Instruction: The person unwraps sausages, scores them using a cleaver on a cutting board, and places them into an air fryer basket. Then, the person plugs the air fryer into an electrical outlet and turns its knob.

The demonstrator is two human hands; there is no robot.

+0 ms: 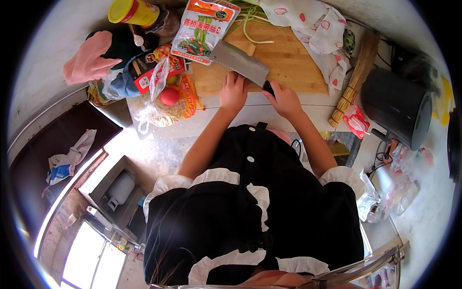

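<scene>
My right hand (pixel 283 100) is closed around the black handle of a cleaver (pixel 240 61). Its broad grey blade reaches up and left across a wooden cutting board (pixel 293 60). Close to the blade's near edge, my left hand (pixel 234 91) has its fingers curled in over the board. Whatever those fingers hold or touch is hidden. Just beyond the blade lies a small tan piece (pixel 250 49), too small to name. A silver food packet (pixel 204 29) with red and green print overlaps the board's left side, by the blade's tip. Long green stems (pixel 251 25) rest at the far edge.
Left of the board are a plastic bag (pixel 156 113) with a red round item (pixel 169 96), a red-and-black packet (pixel 149 72) and a yellow-lidded can (pixel 134 12). On the right are a patterned cloth (pixel 317 36), a straw brush (pixel 353 79) and a black kettle (pixel 394 106).
</scene>
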